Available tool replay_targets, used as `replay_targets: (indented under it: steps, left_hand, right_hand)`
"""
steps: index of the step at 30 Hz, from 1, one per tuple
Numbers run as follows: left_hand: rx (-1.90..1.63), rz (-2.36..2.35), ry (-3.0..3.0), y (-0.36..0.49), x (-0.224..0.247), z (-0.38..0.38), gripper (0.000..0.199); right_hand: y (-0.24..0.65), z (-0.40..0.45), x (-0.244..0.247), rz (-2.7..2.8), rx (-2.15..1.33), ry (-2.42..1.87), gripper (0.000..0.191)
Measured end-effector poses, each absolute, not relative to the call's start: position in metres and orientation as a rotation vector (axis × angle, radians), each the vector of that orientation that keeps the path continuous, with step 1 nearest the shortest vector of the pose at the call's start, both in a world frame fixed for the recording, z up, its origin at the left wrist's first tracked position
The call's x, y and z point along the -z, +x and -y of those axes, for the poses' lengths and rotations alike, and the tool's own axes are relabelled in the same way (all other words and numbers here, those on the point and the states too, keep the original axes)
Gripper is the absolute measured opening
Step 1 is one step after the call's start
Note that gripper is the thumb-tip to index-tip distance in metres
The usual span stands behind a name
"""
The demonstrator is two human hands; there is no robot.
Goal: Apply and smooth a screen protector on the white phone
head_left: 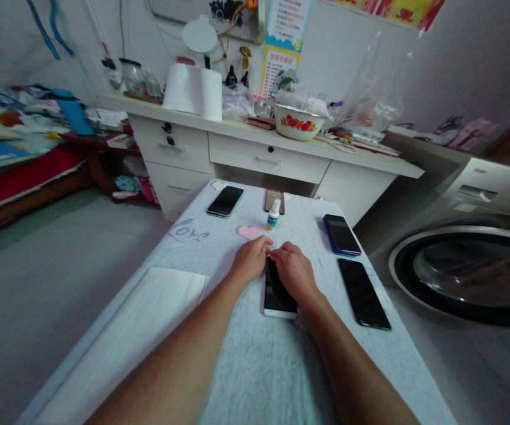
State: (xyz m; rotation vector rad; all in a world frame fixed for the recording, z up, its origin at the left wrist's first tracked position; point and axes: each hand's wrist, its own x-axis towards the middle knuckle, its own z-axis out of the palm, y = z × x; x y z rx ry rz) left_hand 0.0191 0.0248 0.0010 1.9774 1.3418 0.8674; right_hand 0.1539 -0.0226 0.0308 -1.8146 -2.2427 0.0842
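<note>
A white-framed smartphone (280,295) lies screen up on the cloth-covered table, its far end partly hidden by my hands. At its far left corner, my left hand (251,258) is closed with thumb and finger pinched together. My right hand (294,270) rests over the phone's far right part, its fingers curled and drawn together close to the left fingertips. Whatever the fingertips hold, if anything, is too small or hidden to make out. Just beyond the hands stands a small white spray bottle (273,216) with a blue and yellow label.
Black phones lie at the far left (225,201) and right (363,294), with stacked phones (342,235) at the far right. Another phone (275,200) lies behind the bottle. A folded whitish cloth (149,330) covers the left side. A white desk (255,154) and washing machine (467,236) stand beyond.
</note>
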Motion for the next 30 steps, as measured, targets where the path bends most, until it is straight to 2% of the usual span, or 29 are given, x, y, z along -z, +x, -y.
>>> replay_targets:
  steps: [13, 30]
  left_hand:
    - [-0.848, -1.344, 1.956, 0.019, -0.002, -0.023, 0.034]
    - [-0.866, -1.308, 1.957, 0.019, 0.001, -0.024, 0.027]
  right_hand:
    - [0.153, 0.029, -0.042, 2.362, -0.262, -1.676, 0.023]
    - [0.165, 0.048, -0.044, 2.511, -0.527, -1.257, 0.020]
